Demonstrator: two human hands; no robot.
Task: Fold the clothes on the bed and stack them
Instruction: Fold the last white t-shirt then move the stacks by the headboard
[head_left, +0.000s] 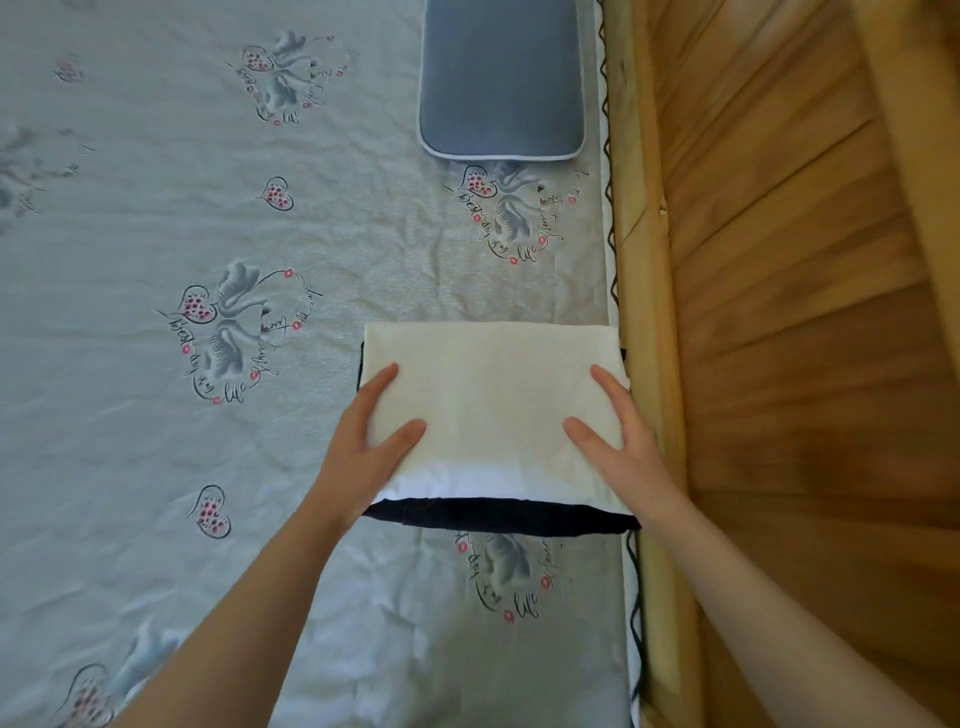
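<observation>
Pale grey-green bedsheet (156, 467) with swan-and-heart prints, wrinkled, filling most of view; wooden bed frame (639, 260) along right edge, wood floor (805, 312) beyond.

Folded cream garment (493, 395) lying flat near right edge of bed, stacked on folded dark garment (498, 514); dark layer showing along near edge and as a sliver at left side. Left hand (363, 441) at left edge of cream garment, thumb flat on top, fingers extended along the side, not clenched. Right hand (618, 436) mirrored at right edge, thumb on top, fingers straight against the side next to frame. Blue-grey pillow (501, 78) with white piping further up the bed, well apart from stack. Zigzag dark trim (608, 156) running along sheet edge by frame.
</observation>
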